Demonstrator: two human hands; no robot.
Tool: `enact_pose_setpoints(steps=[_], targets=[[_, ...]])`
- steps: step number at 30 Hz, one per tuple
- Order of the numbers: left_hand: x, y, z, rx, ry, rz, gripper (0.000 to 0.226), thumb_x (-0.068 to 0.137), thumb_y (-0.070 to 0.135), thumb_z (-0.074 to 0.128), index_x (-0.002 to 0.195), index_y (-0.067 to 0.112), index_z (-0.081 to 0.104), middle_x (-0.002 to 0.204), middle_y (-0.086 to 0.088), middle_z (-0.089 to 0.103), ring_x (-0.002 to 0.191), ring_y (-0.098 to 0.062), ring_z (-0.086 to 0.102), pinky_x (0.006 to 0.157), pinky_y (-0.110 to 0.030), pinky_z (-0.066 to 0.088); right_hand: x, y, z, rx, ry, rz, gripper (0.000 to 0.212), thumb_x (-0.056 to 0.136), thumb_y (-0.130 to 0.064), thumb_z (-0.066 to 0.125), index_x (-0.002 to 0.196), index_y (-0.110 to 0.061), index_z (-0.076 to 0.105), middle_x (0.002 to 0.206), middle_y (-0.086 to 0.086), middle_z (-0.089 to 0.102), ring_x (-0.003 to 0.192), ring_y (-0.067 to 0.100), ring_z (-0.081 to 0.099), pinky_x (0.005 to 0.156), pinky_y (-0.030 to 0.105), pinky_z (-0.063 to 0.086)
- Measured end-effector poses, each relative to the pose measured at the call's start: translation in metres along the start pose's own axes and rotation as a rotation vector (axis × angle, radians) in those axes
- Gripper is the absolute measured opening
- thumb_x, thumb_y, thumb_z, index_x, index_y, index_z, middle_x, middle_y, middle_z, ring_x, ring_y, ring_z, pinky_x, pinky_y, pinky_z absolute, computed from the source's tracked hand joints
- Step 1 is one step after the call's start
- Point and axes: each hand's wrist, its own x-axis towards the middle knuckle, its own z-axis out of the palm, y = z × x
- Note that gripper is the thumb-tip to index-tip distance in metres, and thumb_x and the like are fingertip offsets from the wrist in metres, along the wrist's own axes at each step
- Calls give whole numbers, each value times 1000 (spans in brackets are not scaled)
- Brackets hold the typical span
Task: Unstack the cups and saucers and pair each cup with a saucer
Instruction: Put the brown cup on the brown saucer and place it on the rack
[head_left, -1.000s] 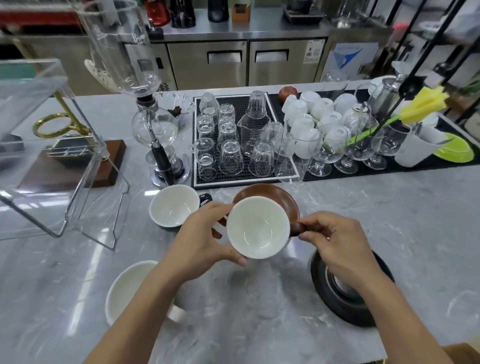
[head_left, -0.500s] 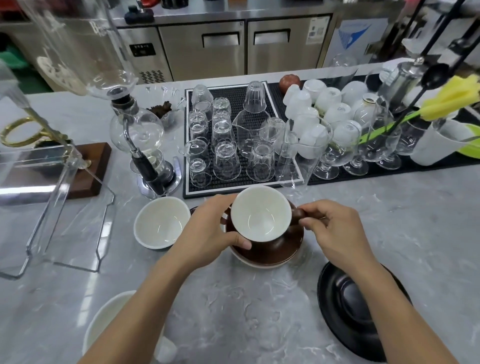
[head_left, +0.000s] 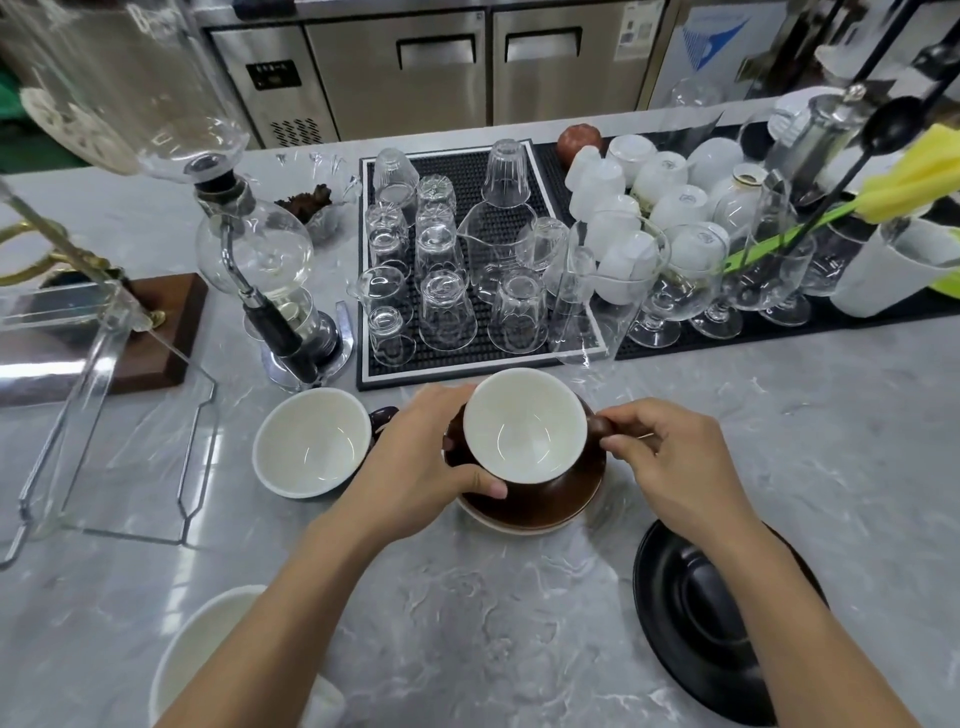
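While the brown cup (head_left: 524, 431) sits on the brown saucer (head_left: 540, 504), its body lies between the curled fingers of the left hand (head_left: 421, 462), thumb pressed near its rim. Right hand (head_left: 670, 462) reaches in palm-down, fingertips pinching the cup's handle (head_left: 600, 427).

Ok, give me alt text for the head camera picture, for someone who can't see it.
Two bare hands hold a brown cup with a white inside over a brown saucer on a grey marble counter: the left hand grips its side, the right hand pinches its handle. A second cup sits to the left, a black saucer lower right, upturned glasses behind.
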Motion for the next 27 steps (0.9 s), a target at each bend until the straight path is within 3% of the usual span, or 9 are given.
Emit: enact_pose_setpoints(steps=[7,11,14,16,19,21,25,27], targets=[[-7,0,0,24,-4,-15,84,63,39,91,134,51,48,118,20,61,104,0,54,82,-18,49,-5,4,3,19,21,-22,26,83,1,72,99,-19,76,94,-8,74,84,5,68,75,11,52],[-17,-5,3,-6,21,-53,77,68,36,90,137,35,56,116,19,62,103,-6,57,84,-25,53,-10,8,6,52,36,1,33,84,0,72,109,-22,72,97,-11,71,85,7,66,73,8,51],[-25,-7,6,21,59,-87,69,72,35,87,134,30,58,113,15,63,99,-4,57,83,-23,52,-13,8,6,84,42,37,41,86,-3,70,118,-27,66,97,-11,69,85,5,65,73,9,51],[-31,-6,9,33,142,-123,54,78,29,82,128,27,61,108,14,64,94,-4,59,79,-21,52,-15,12,7,121,60,84,41,89,-3,66,118,-30,64,96,-9,69,83,7,66,75,16,55],[-38,-3,17,-66,272,-215,26,88,19,72,113,23,68,93,12,68,77,-6,63,70,-21,52,-15,17,9,224,92,180,30,91,-7,63,108,-32,65,94,-1,72,80,19,71,77,38,60],[-39,-3,21,-169,311,-296,13,92,21,67,105,22,70,83,9,70,67,-2,60,64,-14,48,-15,18,10,294,114,228,20,94,-13,62,102,-30,68,90,4,74,73,20,71,76,41,60],[-37,0,23,-269,345,-383,9,94,31,64,94,25,72,72,10,71,60,3,59,58,-9,42,-15,14,12,400,131,310,10,95,-21,62,100,-20,70,80,11,73,67,27,70,75,48,61],[-35,1,23,-277,369,-406,12,93,35,65,92,25,72,73,9,72,61,2,60,57,-7,42,-14,12,12,442,119,340,14,94,-23,63,103,-17,71,88,13,73,71,29,71,70,48,61]])
